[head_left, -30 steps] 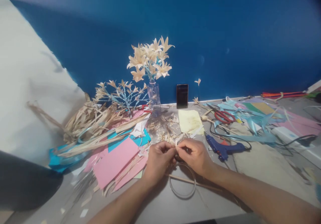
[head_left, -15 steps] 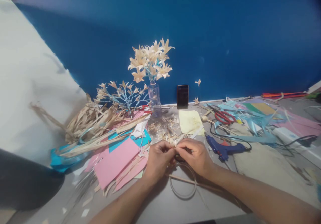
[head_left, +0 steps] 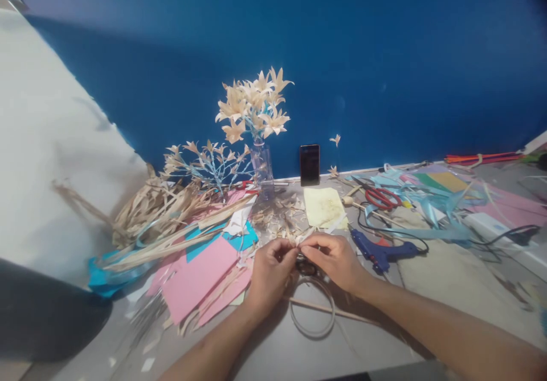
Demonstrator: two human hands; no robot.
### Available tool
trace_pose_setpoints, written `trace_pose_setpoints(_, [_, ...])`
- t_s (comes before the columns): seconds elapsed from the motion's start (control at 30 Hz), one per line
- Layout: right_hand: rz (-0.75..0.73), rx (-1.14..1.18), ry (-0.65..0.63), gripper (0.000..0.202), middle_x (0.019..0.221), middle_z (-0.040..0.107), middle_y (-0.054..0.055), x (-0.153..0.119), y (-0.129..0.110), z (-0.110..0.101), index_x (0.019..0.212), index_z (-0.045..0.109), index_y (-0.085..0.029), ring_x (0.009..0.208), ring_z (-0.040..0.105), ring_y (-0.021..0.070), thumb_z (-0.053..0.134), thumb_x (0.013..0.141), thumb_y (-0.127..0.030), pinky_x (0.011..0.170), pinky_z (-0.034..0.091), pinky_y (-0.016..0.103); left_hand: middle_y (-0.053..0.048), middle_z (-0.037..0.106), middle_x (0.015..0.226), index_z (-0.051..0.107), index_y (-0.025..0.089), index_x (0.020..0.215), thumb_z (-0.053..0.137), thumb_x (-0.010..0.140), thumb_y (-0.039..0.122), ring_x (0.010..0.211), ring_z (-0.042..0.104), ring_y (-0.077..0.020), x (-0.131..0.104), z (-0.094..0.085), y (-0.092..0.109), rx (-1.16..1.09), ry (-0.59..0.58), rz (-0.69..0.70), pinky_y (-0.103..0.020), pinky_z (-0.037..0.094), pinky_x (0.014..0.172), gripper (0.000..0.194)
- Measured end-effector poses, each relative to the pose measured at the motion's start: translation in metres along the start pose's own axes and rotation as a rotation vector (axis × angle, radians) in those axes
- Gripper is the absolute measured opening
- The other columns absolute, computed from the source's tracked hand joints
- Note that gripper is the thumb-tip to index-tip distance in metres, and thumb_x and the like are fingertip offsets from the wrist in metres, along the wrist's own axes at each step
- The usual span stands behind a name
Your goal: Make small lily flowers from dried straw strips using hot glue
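My left hand (head_left: 276,264) and my right hand (head_left: 333,258) meet above the middle of the table, fingertips pinched close together. Between them is something small and pale, mostly covered by the fingers, too small to name. Just below the hands lie a round wire coil (head_left: 314,330) and a thin wooden stick (head_left: 354,315). A dark round object (head_left: 305,267) shows under my fingers. Beyond the hands, pale husk scraps (head_left: 277,218) are scattered near a yellow paper square (head_left: 323,207).
Pale flowers (head_left: 252,105) stand in a clear bottle (head_left: 262,170). A phone (head_left: 310,164) leans on the wall. To the right lie a blue glue gun (head_left: 382,251) and red-handled scissors (head_left: 382,199). Pink paper (head_left: 199,278) and dried husks (head_left: 145,210) are at the left.
The view has shifted slightly. Both hands stay together in nearly the same place, and the dark round object beneath the fingers shows more.
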State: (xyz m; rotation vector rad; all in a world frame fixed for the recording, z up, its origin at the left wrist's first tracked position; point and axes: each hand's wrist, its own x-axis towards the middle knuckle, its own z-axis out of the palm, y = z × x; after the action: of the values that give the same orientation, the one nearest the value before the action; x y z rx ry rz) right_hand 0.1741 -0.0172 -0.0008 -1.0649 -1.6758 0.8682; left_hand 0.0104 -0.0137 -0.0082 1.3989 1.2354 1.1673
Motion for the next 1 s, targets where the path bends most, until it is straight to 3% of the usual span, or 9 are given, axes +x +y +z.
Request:
trace_pose_setpoints(0.27, [0.019, -0.108, 0.109, 0.013, 0.075, 0.069, 0.002, 0.000, -0.005, -0.012, 0.081, 0.068, -0.018, 0.067, 0.062, 0.0154, 0.057, 0.086, -0.025, 0.060, 0.047, 0.023, -0.001, 0.065, 0.064, 0.069, 0.018, 0.068, 0.065, 0.077, 0.024, 0.059, 0.056, -0.0143, -0.004, -0.001, 0.005, 0.120, 0.057, 0.126, -0.023, 0.042, 0.057, 0.011])
trace_pose_setpoints(0.4, [-0.033, -0.149, 0.111, 0.012, 0.075, 0.069, 0.002, 0.001, -0.005, -0.017, 0.081, 0.067, -0.019, 0.067, 0.061, 0.0153, 0.057, 0.086, -0.023, 0.060, 0.047, 0.024, 0.000, 0.064, 0.059, 0.068, 0.017, 0.069, 0.066, 0.077, 0.026, 0.054, 0.055, -0.0133, -0.003, -0.001, 0.003, 0.051, 0.026, 0.045, -0.023, 0.041, 0.053, 0.012])
trace_pose_setpoints(0.67, [0.046, -0.077, 0.081, 0.014, 0.074, 0.067, 0.001, 0.001, -0.002, -0.024, 0.083, 0.068, -0.018, 0.066, 0.059, 0.0140, 0.058, 0.088, -0.028, 0.060, 0.045, 0.023, 0.000, 0.059, 0.050, 0.060, 0.016, 0.065, 0.065, 0.077, 0.022, 0.044, 0.051, -0.0100, -0.001, -0.002, 0.006, -0.032, -0.153, -0.122, -0.021, 0.038, 0.047, 0.014])
trace_pose_setpoints(0.87, [0.066, -0.035, 0.008, 0.020, 0.070, 0.063, 0.000, 0.000, -0.001, -0.025, 0.082, 0.066, -0.018, 0.061, 0.055, 0.0126, 0.056, 0.091, -0.031, 0.056, 0.043, 0.022, 0.000, 0.059, 0.054, 0.062, 0.016, 0.070, 0.065, 0.080, 0.025, 0.046, 0.052, -0.0102, -0.004, -0.001, 0.006, -0.040, -0.169, -0.131, -0.022, 0.039, 0.048, 0.014])
trace_pose_setpoints(1.0, [-0.020, -0.067, 0.023, 0.013, 0.082, 0.067, 0.004, -0.001, -0.003, -0.026, 0.087, 0.067, -0.019, 0.072, 0.060, 0.0156, 0.055, 0.089, -0.024, 0.063, 0.047, 0.025, -0.001, 0.061, 0.060, 0.066, 0.016, 0.072, 0.065, 0.079, 0.024, 0.051, 0.053, -0.0105, -0.006, -0.001, 0.006, 0.009, -0.165, -0.101, -0.021, 0.039, 0.049, 0.012])
